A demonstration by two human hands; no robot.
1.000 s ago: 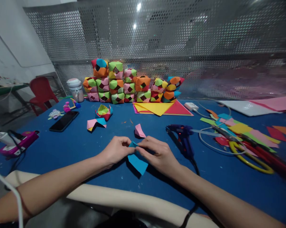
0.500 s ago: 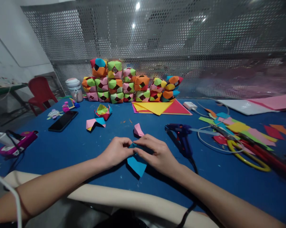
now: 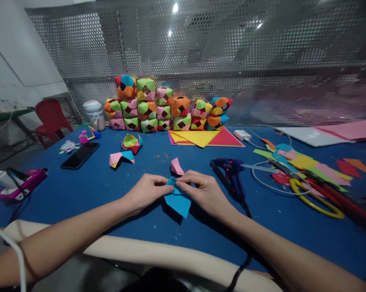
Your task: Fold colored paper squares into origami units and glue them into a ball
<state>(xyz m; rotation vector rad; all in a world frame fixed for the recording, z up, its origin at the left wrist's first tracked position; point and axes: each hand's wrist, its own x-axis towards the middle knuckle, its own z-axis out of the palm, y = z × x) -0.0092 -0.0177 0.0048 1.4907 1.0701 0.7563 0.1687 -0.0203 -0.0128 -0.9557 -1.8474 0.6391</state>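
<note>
Blue paper (image 3: 179, 205), part-folded, sits between the two hands at the near middle of the blue table (image 3: 79, 190); contact with the tabletop cannot be told. Left hand (image 3: 150, 190): thumb and fingers pinching the paper's upper left edge. Right hand (image 3: 201, 192): thumb and forefinger gripping the upper right edge, close to the left fingertips. Progress, by my judgement: top portion folded down, lower portion a flat, pointed flap — creasing incomplete. Already formed: a pink folded piece (image 3: 177, 167) just beyond the fingers, a joined pink-and-blue piece (image 3: 117, 158) and an open multicoloured cup shape (image 3: 131, 142), its upper side not closed. Behind, stacked paper blocks (image 3: 148, 109) look finished. Uncut-looking coloured sheets (image 3: 201, 138) lie before them. Surface, right side: glue gun (image 3: 236, 174) with a small red light, then paper strips (image 3: 307, 163) under a yellow-handled tool (image 3: 319, 213). Left side: dark phone (image 3: 81, 155), purple power strip (image 3: 21, 186), lidded bottle (image 3: 94, 115). Room: perforated metal screen (image 3: 201, 48) behind the table, red chair (image 3: 50, 117) to the left.
</note>
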